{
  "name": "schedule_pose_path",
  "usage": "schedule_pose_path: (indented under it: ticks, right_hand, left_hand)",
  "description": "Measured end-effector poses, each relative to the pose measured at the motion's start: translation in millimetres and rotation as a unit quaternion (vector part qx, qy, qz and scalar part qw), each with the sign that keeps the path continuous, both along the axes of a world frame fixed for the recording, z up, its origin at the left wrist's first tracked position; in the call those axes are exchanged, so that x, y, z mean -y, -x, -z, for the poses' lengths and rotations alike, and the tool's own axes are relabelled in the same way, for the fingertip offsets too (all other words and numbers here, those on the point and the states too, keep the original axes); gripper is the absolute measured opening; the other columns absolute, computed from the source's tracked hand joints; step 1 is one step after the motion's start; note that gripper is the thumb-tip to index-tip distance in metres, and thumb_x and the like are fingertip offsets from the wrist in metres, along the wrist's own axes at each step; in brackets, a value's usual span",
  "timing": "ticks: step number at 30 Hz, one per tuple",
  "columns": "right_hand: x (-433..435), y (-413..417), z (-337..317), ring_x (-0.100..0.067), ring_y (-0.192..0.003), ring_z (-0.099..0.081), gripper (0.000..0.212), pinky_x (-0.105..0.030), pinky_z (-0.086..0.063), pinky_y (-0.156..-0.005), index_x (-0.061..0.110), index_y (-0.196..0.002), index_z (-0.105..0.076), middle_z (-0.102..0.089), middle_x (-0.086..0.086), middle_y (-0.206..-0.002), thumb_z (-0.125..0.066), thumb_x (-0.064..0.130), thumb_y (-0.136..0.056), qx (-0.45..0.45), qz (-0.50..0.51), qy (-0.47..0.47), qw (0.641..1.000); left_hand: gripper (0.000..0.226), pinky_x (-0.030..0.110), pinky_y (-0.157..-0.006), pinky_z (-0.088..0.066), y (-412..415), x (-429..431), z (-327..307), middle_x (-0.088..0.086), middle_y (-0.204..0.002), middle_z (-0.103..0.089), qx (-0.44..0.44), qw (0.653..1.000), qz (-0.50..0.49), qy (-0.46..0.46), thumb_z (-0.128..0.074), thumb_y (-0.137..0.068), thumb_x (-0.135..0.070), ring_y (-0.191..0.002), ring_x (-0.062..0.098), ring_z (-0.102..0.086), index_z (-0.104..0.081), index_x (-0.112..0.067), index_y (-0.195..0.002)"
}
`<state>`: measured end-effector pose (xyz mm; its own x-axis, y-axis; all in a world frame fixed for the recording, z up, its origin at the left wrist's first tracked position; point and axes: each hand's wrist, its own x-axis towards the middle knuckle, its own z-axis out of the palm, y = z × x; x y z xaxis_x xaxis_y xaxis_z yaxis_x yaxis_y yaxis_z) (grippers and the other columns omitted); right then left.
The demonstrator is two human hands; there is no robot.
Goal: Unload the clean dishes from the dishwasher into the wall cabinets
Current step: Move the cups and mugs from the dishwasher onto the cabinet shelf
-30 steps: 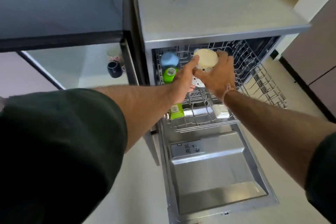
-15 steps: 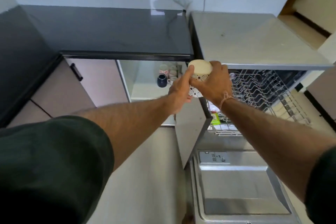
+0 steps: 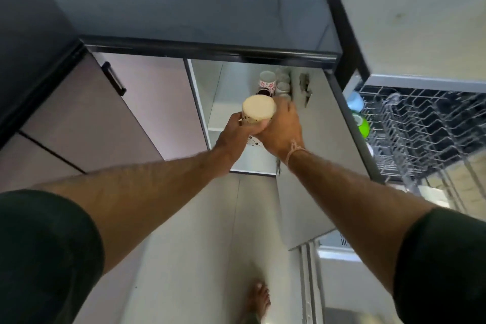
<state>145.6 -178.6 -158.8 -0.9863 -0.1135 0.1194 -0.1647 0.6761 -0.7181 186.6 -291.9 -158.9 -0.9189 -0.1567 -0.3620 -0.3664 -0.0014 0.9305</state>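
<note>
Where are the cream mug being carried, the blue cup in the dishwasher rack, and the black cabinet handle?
cream mug (image 3: 259,108), head view, on its upturned base.
blue cup (image 3: 355,101), head view, on its rounded side.
black cabinet handle (image 3: 114,78), head view, mid-bar.

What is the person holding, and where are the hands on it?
A cream patterned mug, held upside down. The left hand and right hand both wrap its sides, leaving the base bare. Its handle is not visible.

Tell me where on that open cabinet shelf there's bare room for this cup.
The shelf is bare on its left side, between the left cabinet wall and the cups. The cups crowd the back right corner, just behind the cream cup held in both hands.
</note>
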Motion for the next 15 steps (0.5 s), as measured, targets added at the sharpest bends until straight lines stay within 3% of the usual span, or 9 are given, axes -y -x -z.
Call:
schedule_pose_path:
  ticks: [2,5,7,11,15]
  right_hand:
    - [13.2,26.8,28.6,-0.026,-0.116,-0.051,0.079,-0.037,-0.047,-0.093,0.017,-0.135,-0.042,-0.046,-0.008,-0.133,-0.081,0.041,-0.071,0.013,-0.009,-0.007,1.000]
    - [29.0,60.8,74.0,-0.026,-0.115,-0.051,0.079,-0.035,-0.047,-0.094,0.019,-0.135,-0.042,-0.048,-0.007,-0.133,-0.082,0.037,-0.070,0.018,-0.022,-0.012,1.000]
    - [37.3,80.5,99.8,-0.027,-0.114,-0.052,0.077,-0.035,-0.047,-0.091,0.020,-0.135,-0.042,-0.047,-0.006,-0.135,-0.082,0.033,-0.071,0.037,-0.026,0.004,0.999]
    - [53.2,115.0,147.4,-0.025,-0.107,-0.055,0.077,-0.035,-0.050,-0.088,0.021,-0.135,-0.039,-0.051,-0.003,-0.130,-0.081,0.030,-0.070,0.064,-0.029,0.041,0.997]
    - [70.6,149.5,180.0,-0.026,-0.105,-0.058,0.073,-0.038,-0.053,-0.087,0.019,-0.135,-0.038,-0.057,-0.004,-0.125,-0.075,0.025,-0.073,0.083,-0.030,0.067,0.994]
  left_hand:
    - [0.054,0.020,-0.065,-0.043,29.9,12.3,24.6,-0.008,-0.112,-0.058,0.012,1.000,-0.003,0.004,-0.072,-0.087,-0.026,-0.089,-0.004,-0.056,-0.044,-0.024,-0.134]
    - [0.071,0.024,-0.069,-0.044,70.4,26.7,62.1,-0.004,-0.122,-0.057,0.018,1.000,-0.023,0.009,-0.076,-0.082,-0.018,-0.102,0.014,-0.057,-0.037,-0.027,-0.140]
    - [0.073,0.024,-0.069,-0.045,91.4,33.9,87.2,0.001,-0.129,-0.054,0.023,0.999,-0.023,0.025,-0.076,-0.081,-0.016,-0.110,0.022,-0.056,-0.035,-0.026,-0.141]
    - [0.072,0.026,-0.069,-0.049,129.6,48.8,140.4,0.003,-0.124,-0.056,0.020,0.997,-0.032,0.061,-0.078,-0.079,-0.020,-0.109,0.025,-0.058,-0.037,-0.026,-0.138]
    - [0.073,0.038,-0.084,-0.058,165.9,64.7,182.8,0.001,-0.122,-0.059,-0.007,0.991,-0.049,0.126,-0.081,-0.074,-0.031,-0.109,0.024,-0.060,-0.041,-0.029,-0.135]
